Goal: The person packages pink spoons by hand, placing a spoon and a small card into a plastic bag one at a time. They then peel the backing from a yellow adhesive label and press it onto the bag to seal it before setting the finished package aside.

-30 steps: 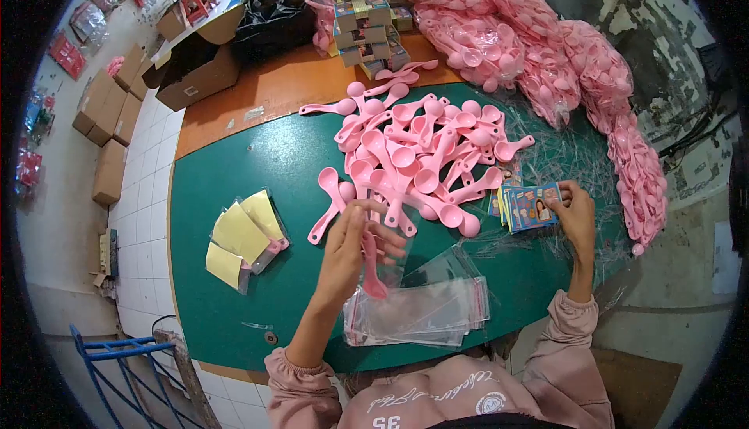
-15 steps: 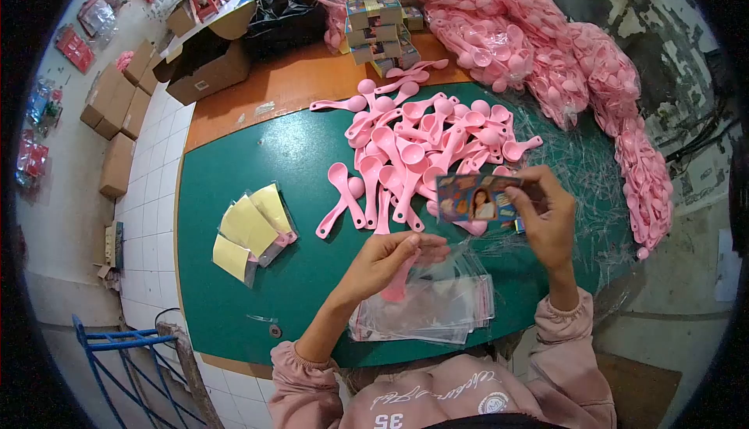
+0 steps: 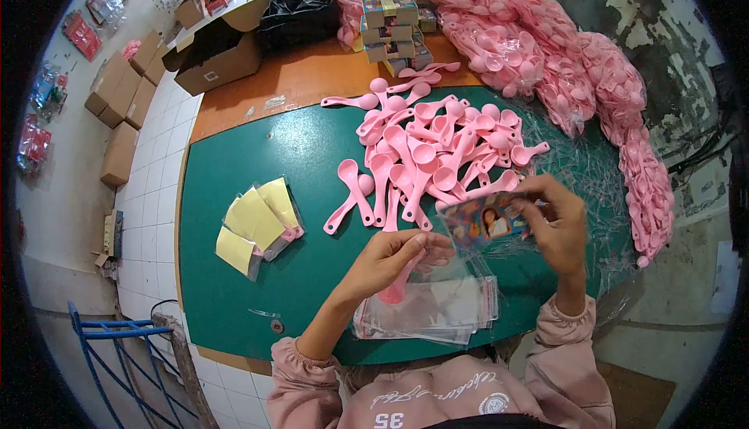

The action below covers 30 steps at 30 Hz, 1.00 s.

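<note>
My left hand (image 3: 392, 261) is closed on a pink measuring spoon (image 3: 393, 293), its bowl pointing down toward me. A clear plastic bag (image 3: 462, 263) spreads out beside that hand's fingertips; whether they grip the bag too I cannot make out. My right hand (image 3: 555, 224) pinches a colourful printed card (image 3: 482, 224) by its right side, and the card's left end is at the bag's upper edge. Beneath my hands lies a stack of clear bags (image 3: 425, 316). Just beyond them is a heap of loose pink measuring spoons (image 3: 425, 153).
Several filled packets with yellow cards (image 3: 257, 222) lie left on the green table (image 3: 234, 163). Bundled card stacks (image 3: 388, 19) stand at the back. Large bags of pink spoons (image 3: 546, 62) line the far right. A cardboard box (image 3: 218, 66) and a blue metal frame (image 3: 117, 335) are to the left.
The card in my right hand has tilted and moved slightly down and right, its left end now at the bag's edge. My left hand keeps its hold on the spoon. The view has shifted slightly.
</note>
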Motion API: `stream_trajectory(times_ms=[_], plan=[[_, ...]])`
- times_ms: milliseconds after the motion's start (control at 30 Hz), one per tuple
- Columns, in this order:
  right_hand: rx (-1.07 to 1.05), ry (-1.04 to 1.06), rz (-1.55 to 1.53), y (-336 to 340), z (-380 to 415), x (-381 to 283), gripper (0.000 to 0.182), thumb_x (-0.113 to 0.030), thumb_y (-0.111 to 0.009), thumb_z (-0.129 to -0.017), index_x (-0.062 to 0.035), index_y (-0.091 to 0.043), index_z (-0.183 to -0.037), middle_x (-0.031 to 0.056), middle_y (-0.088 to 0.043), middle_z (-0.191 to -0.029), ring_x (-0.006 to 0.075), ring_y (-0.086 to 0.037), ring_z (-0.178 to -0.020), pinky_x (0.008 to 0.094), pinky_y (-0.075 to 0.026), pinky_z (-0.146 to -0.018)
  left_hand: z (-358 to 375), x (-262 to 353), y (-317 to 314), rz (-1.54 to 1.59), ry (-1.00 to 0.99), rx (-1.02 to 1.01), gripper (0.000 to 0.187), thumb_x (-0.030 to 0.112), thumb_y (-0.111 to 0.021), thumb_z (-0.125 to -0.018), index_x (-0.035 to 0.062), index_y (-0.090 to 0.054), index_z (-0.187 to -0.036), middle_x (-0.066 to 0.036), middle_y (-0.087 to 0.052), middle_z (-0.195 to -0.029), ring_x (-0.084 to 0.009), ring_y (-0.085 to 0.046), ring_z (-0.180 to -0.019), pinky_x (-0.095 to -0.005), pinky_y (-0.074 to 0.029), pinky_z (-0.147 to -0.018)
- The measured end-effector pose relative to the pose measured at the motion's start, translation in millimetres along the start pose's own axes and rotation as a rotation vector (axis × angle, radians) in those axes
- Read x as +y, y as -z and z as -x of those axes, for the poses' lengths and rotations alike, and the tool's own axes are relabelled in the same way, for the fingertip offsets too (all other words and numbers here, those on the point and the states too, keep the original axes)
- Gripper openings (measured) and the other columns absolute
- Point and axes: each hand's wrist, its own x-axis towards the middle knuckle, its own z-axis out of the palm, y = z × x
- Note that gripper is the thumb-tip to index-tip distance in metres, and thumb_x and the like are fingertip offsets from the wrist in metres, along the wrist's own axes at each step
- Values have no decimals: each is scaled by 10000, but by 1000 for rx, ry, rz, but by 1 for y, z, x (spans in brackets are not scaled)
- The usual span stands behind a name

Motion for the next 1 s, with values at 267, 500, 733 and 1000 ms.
stream_trajectory(times_ms=[267,500,733,1000], plan=[[-289,108,136,-7,-2,5,161,-51,-623,-733,-2,-569,-876,99,-576,-748,189,-567,-631,278,-444,-562,1,-12,7,-328,55,-64,317,218,-438,-931,-12,-544,-1123,-40,-602,-912,-70,-501,-763,-226,-428,-704],[-726,129,18,-31,-1,19,233,-98,-631,-726,-7,-544,-922,98,-559,-768,221,-566,-643,317,-461,-592,3,-9,-3,-336,29,-199,658,148,-481,-908,93,-58,-1410,-15,-552,-999,-56,-459,-794,-202,-395,-676],[-631,-158,-139,-29,3,29,144,-85,-683,-683,-22,-580,-762,17,-573,-688,110,-539,-666,250,-431,-608,13,-4,3,-353,79,-93,827,91,-588,-840,110,11,-1409,-61,-567,-952,-103,-532,-818,-237,-435,-658],[-440,-307,-470,-25,13,29,209,-122,-692,-718,1,-609,-866,1,-578,-704,59,-483,-661,212,-383,-576,30,-3,22,-21,2,108,693,7,-622,-781,86,-230,-1347,-96,-598,-939,-105,-565,-860,-239,-476,-736]])
